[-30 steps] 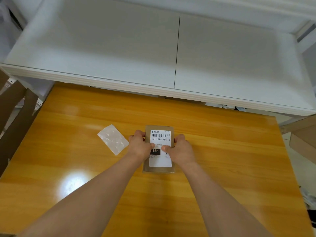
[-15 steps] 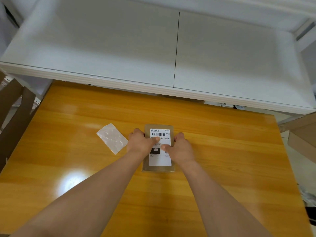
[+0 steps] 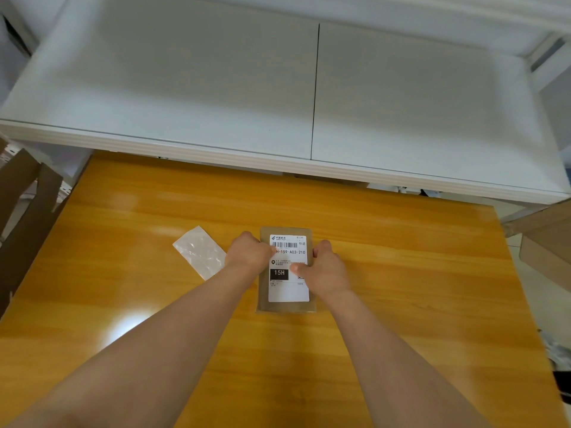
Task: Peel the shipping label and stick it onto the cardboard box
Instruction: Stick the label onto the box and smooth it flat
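A small flat cardboard box (image 3: 289,306) lies on the orange wooden table (image 3: 401,288), with the white shipping label (image 3: 289,288) flat on its top face. My left hand (image 3: 248,253) grips the box's left edge and its thumb presses the label near the barcode. My right hand (image 3: 327,271) holds the right edge, thumb pressed on the label's middle. The empty glossy backing sheet (image 3: 199,251) lies on the table just left of my left hand.
A white shelf top (image 3: 216,88) overhangs the table's far edge. Brown cardboard pieces (image 3: 21,211) lean at the left of the table, and more cardboard boxes (image 3: 547,239) stand off its right side.
My left thumb has slid up the label toward the barcode and the hand has shifted slightly left. My right thumb stays pressed on the label's middle. The box has not moved.
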